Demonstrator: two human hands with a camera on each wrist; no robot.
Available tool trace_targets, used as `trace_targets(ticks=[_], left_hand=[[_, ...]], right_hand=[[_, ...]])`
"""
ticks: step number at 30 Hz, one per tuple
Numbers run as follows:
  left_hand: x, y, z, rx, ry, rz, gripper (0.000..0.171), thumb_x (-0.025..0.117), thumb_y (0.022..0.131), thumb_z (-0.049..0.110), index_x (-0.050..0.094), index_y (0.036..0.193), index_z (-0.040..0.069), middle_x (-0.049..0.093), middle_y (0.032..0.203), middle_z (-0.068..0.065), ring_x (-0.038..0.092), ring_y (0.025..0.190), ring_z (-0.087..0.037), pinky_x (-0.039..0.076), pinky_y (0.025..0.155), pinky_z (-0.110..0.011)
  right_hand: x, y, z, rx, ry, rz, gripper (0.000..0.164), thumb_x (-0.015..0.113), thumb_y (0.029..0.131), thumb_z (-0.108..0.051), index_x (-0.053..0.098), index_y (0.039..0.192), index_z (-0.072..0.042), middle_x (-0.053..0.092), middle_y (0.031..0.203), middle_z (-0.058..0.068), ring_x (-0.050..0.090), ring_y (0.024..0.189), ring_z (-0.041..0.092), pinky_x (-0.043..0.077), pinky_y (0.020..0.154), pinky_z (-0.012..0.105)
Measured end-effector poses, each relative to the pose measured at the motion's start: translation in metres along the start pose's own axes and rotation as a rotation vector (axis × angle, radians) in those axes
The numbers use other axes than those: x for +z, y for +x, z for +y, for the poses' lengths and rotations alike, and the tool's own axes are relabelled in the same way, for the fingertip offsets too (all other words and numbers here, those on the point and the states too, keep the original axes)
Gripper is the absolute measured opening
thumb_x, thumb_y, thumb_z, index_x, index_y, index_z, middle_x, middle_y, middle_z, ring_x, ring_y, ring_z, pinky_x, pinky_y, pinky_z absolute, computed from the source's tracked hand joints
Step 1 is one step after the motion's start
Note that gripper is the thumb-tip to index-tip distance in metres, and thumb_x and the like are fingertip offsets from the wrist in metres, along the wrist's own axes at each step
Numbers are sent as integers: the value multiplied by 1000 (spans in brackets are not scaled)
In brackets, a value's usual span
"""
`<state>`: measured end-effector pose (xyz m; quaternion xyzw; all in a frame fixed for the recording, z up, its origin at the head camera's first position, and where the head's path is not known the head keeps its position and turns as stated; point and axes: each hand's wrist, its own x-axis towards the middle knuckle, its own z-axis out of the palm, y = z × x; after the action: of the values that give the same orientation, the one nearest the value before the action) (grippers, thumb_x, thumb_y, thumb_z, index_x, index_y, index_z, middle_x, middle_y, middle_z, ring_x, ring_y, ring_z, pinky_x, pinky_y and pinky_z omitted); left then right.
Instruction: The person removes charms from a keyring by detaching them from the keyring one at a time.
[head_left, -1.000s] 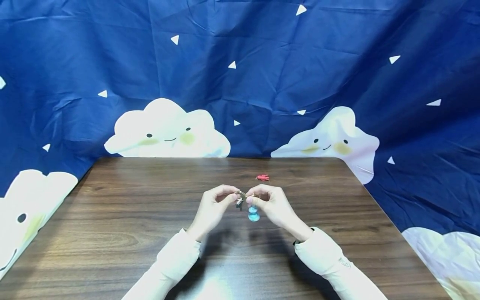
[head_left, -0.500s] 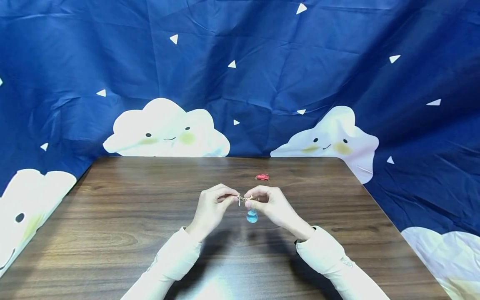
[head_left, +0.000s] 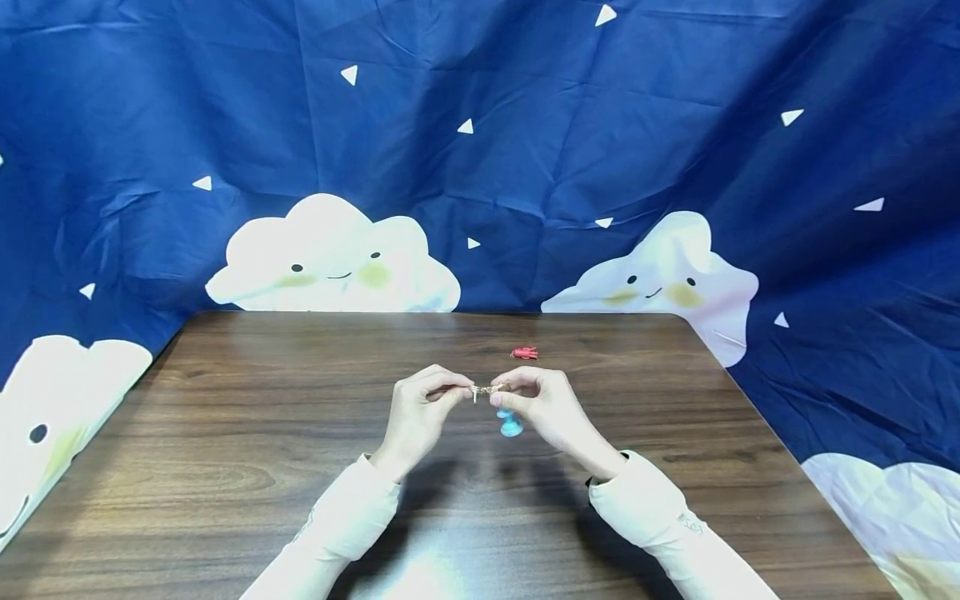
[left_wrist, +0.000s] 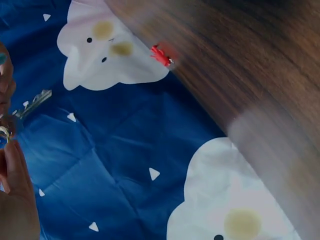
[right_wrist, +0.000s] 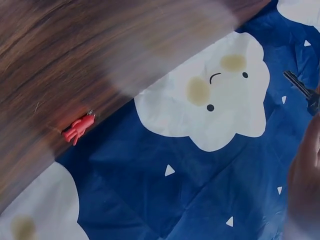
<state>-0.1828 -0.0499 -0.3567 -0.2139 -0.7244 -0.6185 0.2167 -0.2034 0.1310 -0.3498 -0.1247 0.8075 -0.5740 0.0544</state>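
Over the middle of the table, my left hand (head_left: pixel 417 417) pinches a gold metal ring (left_wrist: pixel 4 132) between thumb and fingertips. A key (left_wrist: pixel 39 102) hangs beside those fingers, seen edge-on in the head view. Facing it, my right hand (head_left: pixel 546 410) pinches gold metal links (head_left: pixel 486 389) that span the small gap between the hands. Below the right fingertips dangles a light blue rounded charm (head_left: pixel 511 425). The right wrist view catches the key's blade (right_wrist: pixel 297 86) and part of a hand at its right edge. How ring and links join is hidden by the fingers.
A small red figure-shaped charm (head_left: pixel 524 353) with a metal loop lies on the brown wooden table (head_left: pixel 285 367), beyond the right hand. Behind the table's far edge hangs a blue curtain (head_left: pixel 495 75) printed with white clouds.
The left hand has shifted slightly left and the gold links between the hands are drawn straighter. The key has turned edge-on, and the blue charm has swung and tilted below the right hand.
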Motion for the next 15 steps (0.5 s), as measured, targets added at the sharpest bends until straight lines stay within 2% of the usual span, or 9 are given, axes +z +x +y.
trace_targets(ticks=[4,9,15], left_hand=[[1,0,-2,-62,-56,21,8,68,73,-6,68,81,-7,65,77,-18,62,72,-3,55,70,-22],[2,-1,-2,-129,-104,29,9,68,74,-4,67,82,-8,64,78,-20,60,70,-2,52,67,-16],[3,-1,-2,-182,-151,34,10,67,76,-4,66,83,-10,63,80,-22,59,68,-2,49,64,-15]], right_hand=[[0,0,-1,28,58,33,23,72,76,-13,67,95,0,67,71,5,61,57,10,54,52,29],[0,0,-1,24,101,22,22,71,77,-9,66,94,4,66,70,10,60,54,10,55,52,31],[-1,0,0,-11,97,11,20,69,78,-6,65,93,5,64,65,1,59,53,9,55,52,31]])
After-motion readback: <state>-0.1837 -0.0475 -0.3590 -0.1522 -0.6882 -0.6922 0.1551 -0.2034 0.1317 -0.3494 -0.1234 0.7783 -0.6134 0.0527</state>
